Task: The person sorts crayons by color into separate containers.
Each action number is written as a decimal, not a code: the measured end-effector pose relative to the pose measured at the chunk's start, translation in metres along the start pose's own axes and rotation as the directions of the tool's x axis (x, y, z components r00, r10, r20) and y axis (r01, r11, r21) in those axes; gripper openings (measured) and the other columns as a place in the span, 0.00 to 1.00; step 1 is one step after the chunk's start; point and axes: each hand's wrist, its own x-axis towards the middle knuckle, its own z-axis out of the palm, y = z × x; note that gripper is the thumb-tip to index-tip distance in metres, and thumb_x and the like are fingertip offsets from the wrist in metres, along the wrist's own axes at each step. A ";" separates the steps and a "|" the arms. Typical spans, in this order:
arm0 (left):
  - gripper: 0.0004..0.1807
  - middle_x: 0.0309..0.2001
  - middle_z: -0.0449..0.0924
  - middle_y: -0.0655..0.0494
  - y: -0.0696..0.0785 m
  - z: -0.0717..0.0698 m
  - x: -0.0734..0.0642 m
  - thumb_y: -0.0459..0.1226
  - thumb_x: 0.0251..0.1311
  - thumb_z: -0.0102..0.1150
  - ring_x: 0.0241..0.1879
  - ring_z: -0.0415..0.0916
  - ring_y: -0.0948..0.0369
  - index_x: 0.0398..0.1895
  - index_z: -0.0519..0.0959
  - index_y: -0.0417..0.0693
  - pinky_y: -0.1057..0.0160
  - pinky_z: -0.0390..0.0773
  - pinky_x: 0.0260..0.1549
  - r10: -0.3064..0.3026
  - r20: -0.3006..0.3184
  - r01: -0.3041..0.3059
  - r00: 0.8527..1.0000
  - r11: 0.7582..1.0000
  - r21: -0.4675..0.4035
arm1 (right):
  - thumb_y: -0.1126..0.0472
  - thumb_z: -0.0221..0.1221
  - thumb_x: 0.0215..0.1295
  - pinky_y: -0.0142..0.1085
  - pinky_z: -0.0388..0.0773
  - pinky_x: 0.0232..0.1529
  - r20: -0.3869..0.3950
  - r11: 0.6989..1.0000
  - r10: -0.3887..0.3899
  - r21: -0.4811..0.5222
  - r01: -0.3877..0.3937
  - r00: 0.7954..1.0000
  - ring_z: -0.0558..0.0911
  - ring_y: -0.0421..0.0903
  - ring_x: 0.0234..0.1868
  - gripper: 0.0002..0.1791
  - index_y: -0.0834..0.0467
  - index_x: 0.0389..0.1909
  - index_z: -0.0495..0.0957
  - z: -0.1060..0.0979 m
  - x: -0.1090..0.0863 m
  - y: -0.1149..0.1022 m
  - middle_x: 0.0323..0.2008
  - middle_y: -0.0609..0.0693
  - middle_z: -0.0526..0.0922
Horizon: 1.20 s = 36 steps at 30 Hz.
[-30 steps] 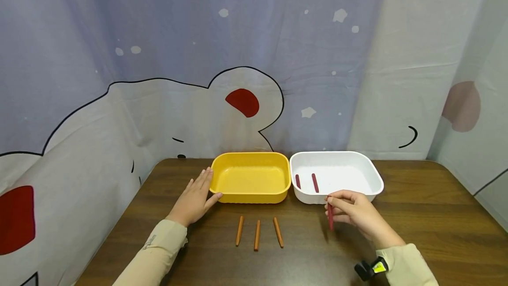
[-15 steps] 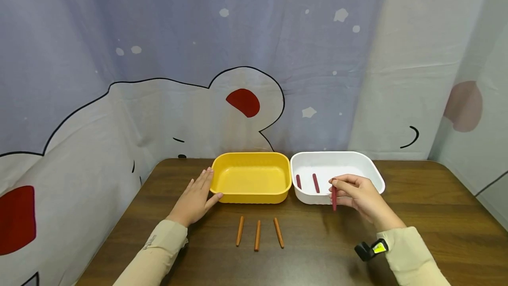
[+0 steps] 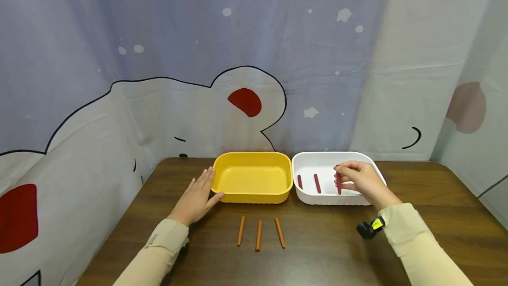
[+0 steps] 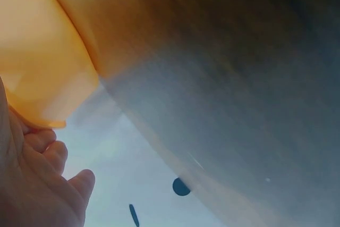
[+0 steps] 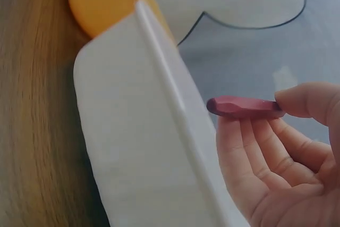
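My right hand (image 3: 367, 182) pinches a dark red crayon (image 3: 339, 183) between thumb and fingers, over the front part of the white tray (image 3: 317, 199). Close up in the right wrist view, the held crayon (image 5: 247, 108) is faceted, with a darker blunt end. Two more dark red crayons, one by the left wall (image 3: 299, 182) and one further right (image 3: 317, 183), lie inside that tray. With its fingers extended, my left hand (image 3: 194, 200) rests against the left side of the yellow tray (image 3: 252, 198), which holds nothing.
Three orange-brown crayons, left (image 3: 240, 231), middle (image 3: 259, 235) and right (image 3: 279, 233), lie apart on the wooden table (image 3: 317, 255) in front of the trays. Both trays stand side by side near the back edge, before a patterned curtain (image 3: 190, 114).
My right hand has carried its dark red crayon up and forward, from in front of the white tray to over it. The left hand keeps its place at the yellow tray.
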 end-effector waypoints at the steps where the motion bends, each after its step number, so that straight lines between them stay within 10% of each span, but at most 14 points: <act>1: 0.46 0.80 0.47 0.42 0.000 0.000 0.000 0.58 0.74 0.48 0.79 0.47 0.45 0.80 0.49 0.34 0.37 0.52 0.73 -0.001 0.000 0.001 1.000 1.000 0.000 | 0.62 0.58 0.74 0.37 0.87 0.41 -0.001 1.000 0.002 -0.028 -0.002 1.000 0.86 0.42 0.34 0.17 0.75 0.49 0.76 -0.001 0.002 0.000 0.34 0.50 0.83; 14: 0.46 0.80 0.47 0.42 -0.001 0.001 0.000 0.58 0.74 0.48 0.79 0.46 0.46 0.80 0.49 0.34 0.37 0.52 0.73 0.000 -0.003 0.000 1.000 1.000 -0.002 | 0.62 0.56 0.73 0.37 0.87 0.37 -0.041 0.954 0.091 -0.283 -0.099 0.995 0.83 0.42 0.32 0.20 0.79 0.52 0.75 -0.006 0.029 0.016 0.35 0.57 0.86; 36: 0.46 0.80 0.47 0.42 0.000 0.000 0.000 0.58 0.75 0.48 0.79 0.46 0.46 0.79 0.49 0.34 0.38 0.50 0.73 0.002 0.001 -0.002 1.000 1.000 -0.003 | 0.66 0.63 0.61 0.32 0.78 0.21 -0.124 0.745 0.033 -0.659 -0.107 0.992 0.79 0.41 0.17 0.09 0.68 0.26 0.79 -0.012 0.044 0.035 0.17 0.50 0.80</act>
